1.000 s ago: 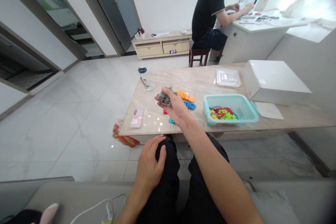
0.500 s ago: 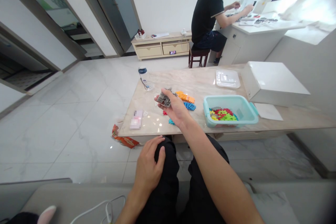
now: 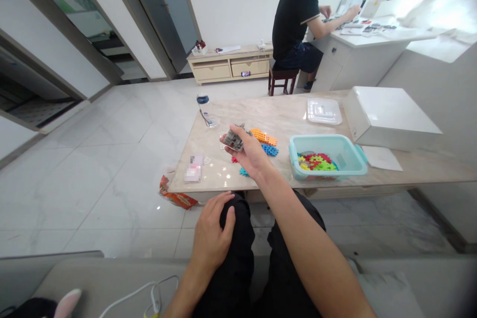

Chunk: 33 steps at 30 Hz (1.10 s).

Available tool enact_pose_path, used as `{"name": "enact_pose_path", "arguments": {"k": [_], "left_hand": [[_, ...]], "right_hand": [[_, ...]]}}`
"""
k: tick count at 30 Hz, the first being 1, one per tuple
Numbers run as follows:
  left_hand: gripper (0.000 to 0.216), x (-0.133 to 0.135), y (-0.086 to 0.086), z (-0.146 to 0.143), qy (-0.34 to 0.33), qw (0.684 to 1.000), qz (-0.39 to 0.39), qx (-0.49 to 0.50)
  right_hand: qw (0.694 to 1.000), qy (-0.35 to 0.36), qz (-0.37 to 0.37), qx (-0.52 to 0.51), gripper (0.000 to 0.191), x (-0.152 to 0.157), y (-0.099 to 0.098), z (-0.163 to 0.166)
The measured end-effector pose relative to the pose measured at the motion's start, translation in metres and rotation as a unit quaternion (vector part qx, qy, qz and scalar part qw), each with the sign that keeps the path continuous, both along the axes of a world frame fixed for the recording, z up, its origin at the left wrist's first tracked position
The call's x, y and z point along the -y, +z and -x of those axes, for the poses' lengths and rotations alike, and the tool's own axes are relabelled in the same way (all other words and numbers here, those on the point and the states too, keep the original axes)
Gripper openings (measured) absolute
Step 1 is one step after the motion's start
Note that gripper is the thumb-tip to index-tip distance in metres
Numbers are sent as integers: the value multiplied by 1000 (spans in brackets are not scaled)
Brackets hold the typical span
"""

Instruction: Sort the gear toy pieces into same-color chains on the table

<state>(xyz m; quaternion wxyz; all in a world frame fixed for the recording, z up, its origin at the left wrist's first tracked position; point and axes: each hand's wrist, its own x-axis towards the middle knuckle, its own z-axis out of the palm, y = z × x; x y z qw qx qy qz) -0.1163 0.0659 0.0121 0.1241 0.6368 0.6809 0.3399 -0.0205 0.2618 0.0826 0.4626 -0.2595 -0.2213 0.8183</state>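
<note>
Left hand [image 3: 215,231] lies empty; right hand [image 3: 252,156] clamps blocky grey plastic pieces [image 3: 233,140] left of the turquoise rectangular plastic tub [image 3: 348,156]; slackening could spill them.

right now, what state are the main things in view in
Right hand: closed on gray pieces
Gray pieces: held
Left hand: open, resting on knee
Teal bin: open, partly filled
Bottle: upright, lid on
White box: looks shut
Stool: occupied
Clear plastic box: can't tell if shut
Orange pieces: lying on table
</note>
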Motion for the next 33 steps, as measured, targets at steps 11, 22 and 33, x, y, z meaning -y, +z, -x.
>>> {"name": "enact_pose_path", "arguments": {"k": [11, 22, 33], "left_hand": [[31, 0, 0, 2, 1, 1000, 7, 16], [32, 1, 0, 2, 1, 1000, 16, 23], [31, 0, -1, 4, 0, 999, 15, 39]], "right_hand": [[1000, -3, -4, -5, 30, 0, -2, 0], [1000, -6, -13, -2, 32, 0, -3, 0], [1000, -6, -10, 5, 31, 0, -1, -2]]}}
